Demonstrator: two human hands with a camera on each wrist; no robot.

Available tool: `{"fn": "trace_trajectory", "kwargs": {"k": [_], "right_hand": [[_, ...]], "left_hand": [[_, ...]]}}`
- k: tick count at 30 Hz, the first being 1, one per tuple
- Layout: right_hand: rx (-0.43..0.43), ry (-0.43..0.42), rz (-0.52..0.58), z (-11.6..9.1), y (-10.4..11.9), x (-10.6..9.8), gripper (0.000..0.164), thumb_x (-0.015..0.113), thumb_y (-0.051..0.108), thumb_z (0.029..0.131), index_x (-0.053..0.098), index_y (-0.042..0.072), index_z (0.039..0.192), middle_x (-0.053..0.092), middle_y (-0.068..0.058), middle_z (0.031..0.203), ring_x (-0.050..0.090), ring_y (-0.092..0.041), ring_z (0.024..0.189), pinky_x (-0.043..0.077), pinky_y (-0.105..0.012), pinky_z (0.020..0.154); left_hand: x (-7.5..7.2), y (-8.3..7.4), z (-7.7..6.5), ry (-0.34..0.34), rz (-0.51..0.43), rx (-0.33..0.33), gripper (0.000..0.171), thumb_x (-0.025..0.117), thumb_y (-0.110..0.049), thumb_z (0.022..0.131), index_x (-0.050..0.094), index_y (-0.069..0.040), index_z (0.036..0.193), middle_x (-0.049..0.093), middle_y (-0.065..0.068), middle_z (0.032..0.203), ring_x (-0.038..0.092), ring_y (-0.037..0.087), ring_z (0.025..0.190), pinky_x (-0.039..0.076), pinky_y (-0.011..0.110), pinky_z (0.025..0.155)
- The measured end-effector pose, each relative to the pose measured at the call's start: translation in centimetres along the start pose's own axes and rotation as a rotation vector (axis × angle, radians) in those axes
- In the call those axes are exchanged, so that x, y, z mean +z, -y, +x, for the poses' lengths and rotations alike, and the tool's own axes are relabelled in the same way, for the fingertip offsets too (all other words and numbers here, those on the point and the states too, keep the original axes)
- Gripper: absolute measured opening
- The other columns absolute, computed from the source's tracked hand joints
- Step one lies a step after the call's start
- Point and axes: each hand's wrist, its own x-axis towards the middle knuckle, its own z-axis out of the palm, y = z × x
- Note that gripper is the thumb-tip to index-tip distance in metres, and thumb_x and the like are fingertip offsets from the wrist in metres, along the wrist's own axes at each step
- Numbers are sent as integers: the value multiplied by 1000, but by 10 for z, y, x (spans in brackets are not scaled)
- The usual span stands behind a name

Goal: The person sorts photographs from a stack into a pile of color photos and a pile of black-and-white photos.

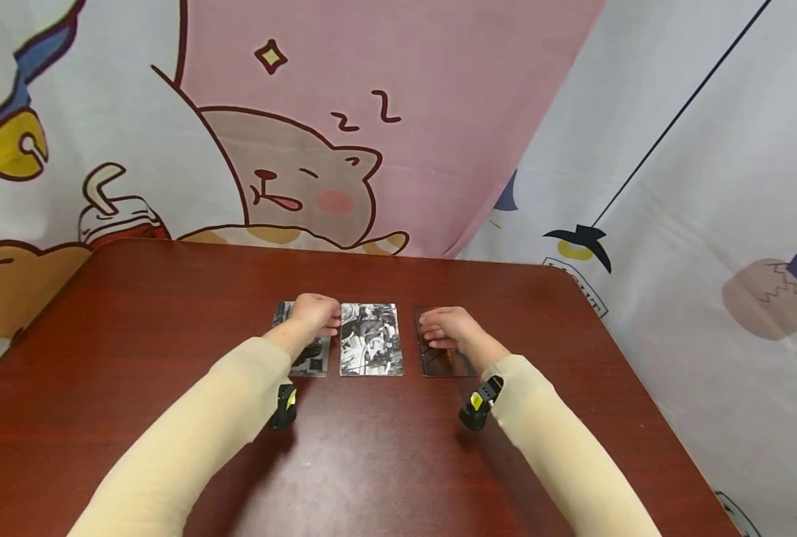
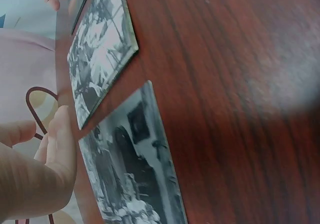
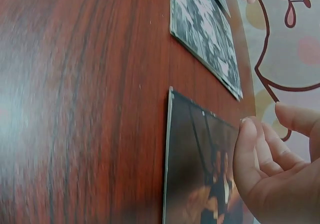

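Fingers (image 3: 246, 151) loose and pinching nothing, a person's left hand (image 1: 311, 313) and right hand (image 1: 455, 328) are poised at the left print (image 1: 314, 359) and dark right print (image 1: 437, 363), flanking the middle print (image 1: 372, 339) on the table (image 1: 372, 462); a sleeve (image 1: 230, 399) dipping low could drag the row crooked.

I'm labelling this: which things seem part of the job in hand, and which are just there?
Likely the job: left picture card, by the left hand; right picture card, by the right hand; middle picture card.

Just there: table; patterned cloth; wrist devices.
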Motion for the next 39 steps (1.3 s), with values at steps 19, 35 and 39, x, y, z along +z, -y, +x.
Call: {"fn": "trace_trajectory", "kwargs": {"k": [19, 35, 39], "right_hand": [[30, 59, -7, 8, 1, 28, 39, 55, 13, 93, 52, -3, 128, 65, -10, 98, 61, -11, 70, 56, -22, 60], [43, 78, -29, 6, 4, 31, 39, 52, 16, 95, 50, -2, 130, 64, -19, 115, 62, -10, 70, 55, -21, 61], [35, 73, -38, 6, 4, 30, 40, 51, 16, 96, 49, -1, 131, 62, -22, 119, 63, -10, 72, 56, -21, 62]], "left_hand": [[-1, 10, -1, 133, 58, -60, 45, 42, -8, 93, 38, 12, 133, 53, 31, 127, 61, 30, 97, 59, 30, 72], [2, 13, -3, 92, 75, -52, 43, 43, -7, 92, 43, 13, 130, 54, 31, 125, 60, 36, 105, 58, 35, 78], [2, 9, -5, 104, 80, -43, 44, 42, -8, 93, 42, 14, 131, 53, 32, 126, 58, 38, 109, 58, 36, 83]]}}
